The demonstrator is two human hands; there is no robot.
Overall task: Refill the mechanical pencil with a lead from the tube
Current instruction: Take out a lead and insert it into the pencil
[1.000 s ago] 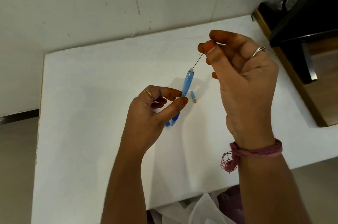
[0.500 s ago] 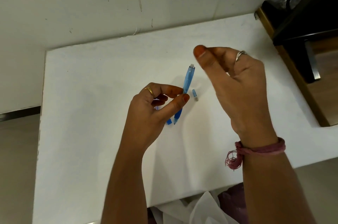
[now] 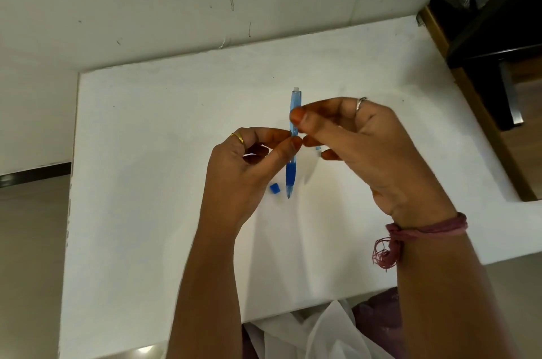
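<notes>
Mechanical pencil [image 3: 293,150] upright above white table [image 3: 146,182], tip at 6 o'clock. Left hand [image 3: 243,170] pinches barrel mid-length; right hand [image 3: 366,147] pinches just above, covering part of the barrel. Small blue piece [image 3: 274,189] at 8 o'clock of tip. Dark furniture [image 3: 498,50] at 2 o'clock.

Pencil [image 3: 293,135] upright between hands, above table [image 3: 146,182].

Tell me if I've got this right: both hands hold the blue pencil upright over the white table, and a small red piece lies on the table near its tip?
Nearly. The small piece by the tip is blue, not red, as the head view shows. The rest holds: the left hand and right hand both hold the blue pencil upright over the white table.
</notes>
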